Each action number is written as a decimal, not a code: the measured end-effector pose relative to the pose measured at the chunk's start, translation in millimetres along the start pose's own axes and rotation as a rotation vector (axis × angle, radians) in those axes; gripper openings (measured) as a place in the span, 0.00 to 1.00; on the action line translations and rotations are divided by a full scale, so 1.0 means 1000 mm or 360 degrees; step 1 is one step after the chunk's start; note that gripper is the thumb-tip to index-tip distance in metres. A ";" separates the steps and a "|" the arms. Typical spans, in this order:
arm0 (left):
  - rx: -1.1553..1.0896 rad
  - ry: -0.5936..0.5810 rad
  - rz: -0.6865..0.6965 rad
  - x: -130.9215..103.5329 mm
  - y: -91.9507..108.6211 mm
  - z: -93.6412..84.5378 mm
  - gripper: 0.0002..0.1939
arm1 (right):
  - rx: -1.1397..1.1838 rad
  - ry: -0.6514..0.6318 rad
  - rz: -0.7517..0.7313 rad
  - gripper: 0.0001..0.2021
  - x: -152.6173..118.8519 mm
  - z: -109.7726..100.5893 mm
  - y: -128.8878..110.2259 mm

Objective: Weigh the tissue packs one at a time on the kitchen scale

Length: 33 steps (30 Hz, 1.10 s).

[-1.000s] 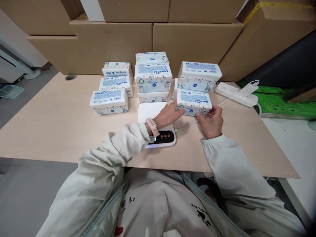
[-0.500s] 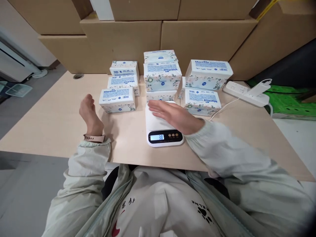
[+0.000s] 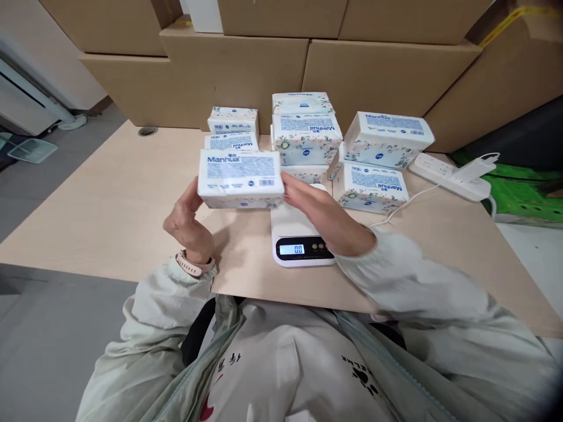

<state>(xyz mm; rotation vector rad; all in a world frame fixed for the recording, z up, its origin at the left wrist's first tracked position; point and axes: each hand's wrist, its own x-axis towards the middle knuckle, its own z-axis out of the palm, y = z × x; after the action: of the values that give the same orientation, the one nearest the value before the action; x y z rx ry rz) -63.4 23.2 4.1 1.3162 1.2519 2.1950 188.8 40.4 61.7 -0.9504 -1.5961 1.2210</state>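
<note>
A white and blue tissue pack (image 3: 240, 173) is held above the table between both hands. My left hand (image 3: 188, 220) grips its left end, and my right hand (image 3: 323, 211) grips its right end. The white scale (image 3: 290, 225) lies partly under my right hand, and its lit display reads 0.0. Behind it stands a middle stack of packs (image 3: 306, 140). Two packs, one on the other, stand to the right (image 3: 372, 186). Further packs (image 3: 233, 121) sit at the left, partly hidden by the held one.
Cardboard boxes (image 3: 237, 76) form a wall along the table's back edge. A white power strip (image 3: 448, 177) with a plugged charger lies at the right, its thin cable running toward my right sleeve. A green crate (image 3: 528, 196) is beyond the table's right edge.
Both hands have closed on the front left tissue pack, which has been raised off the table and moved right. The scale display went from 3.8 to 0.0. The view has shifted slightly.
</note>
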 end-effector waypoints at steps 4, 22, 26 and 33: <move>-0.0132 -0.0254 0.0025 -0.035 0.022 0.027 0.22 | -0.0040 0.0073 0.0225 0.27 -0.069 -0.045 -0.013; 0.0032 -0.0379 -0.0268 -0.039 0.024 0.044 0.16 | -0.0311 0.1085 -0.0566 0.16 -0.089 -0.072 0.047; 0.0036 -0.0340 -0.0324 -0.034 0.026 0.045 0.15 | -0.0245 0.1142 -0.0422 0.13 -0.088 -0.073 0.045; 0.0072 -0.0324 -0.0361 -0.033 0.027 0.044 0.17 | -0.0352 0.1069 -0.0348 0.14 -0.089 -0.072 0.041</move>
<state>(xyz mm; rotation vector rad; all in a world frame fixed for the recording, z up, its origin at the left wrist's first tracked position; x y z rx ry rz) -4.5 10.2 15.8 1.3060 1.3074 1.8400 286.9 -12.1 13.3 -1.1383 -1.2535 0.4939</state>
